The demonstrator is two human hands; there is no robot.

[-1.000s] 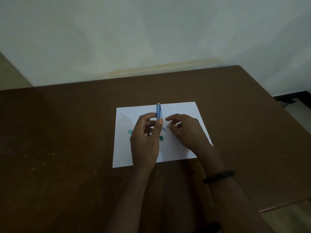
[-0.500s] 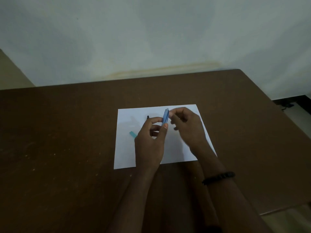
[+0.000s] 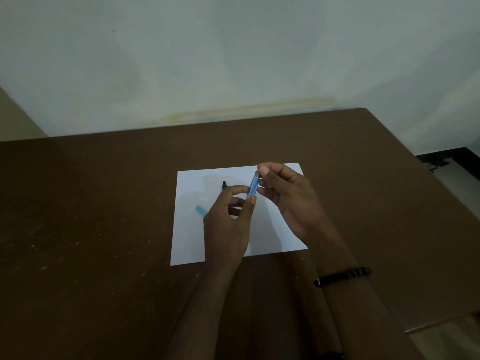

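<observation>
A translucent blue pen barrel (image 3: 253, 187) is held upright and slightly tilted above a white sheet of paper (image 3: 193, 240). My left hand (image 3: 228, 224) pinches its lower end between thumb and forefinger. My right hand (image 3: 283, 201) pinches its upper end with fingertips. A small black pen part (image 3: 224, 185) pokes out beyond my left fingers; I cannot tell whether the hand holds it. A teal piece (image 3: 201, 210) lies on the paper, partly hidden by my left hand.
The paper lies near the middle of a dark brown table (image 3: 91, 229). A pale wall stands behind the table's far edge. The table's right edge drops to a lighter floor. A black bead bracelet (image 3: 342, 275) circles my right wrist.
My right hand rose from the paper and took hold of the barrel's top. The barrel tilted from upright to leaning right. The black part came into view beyond my left fingers.
</observation>
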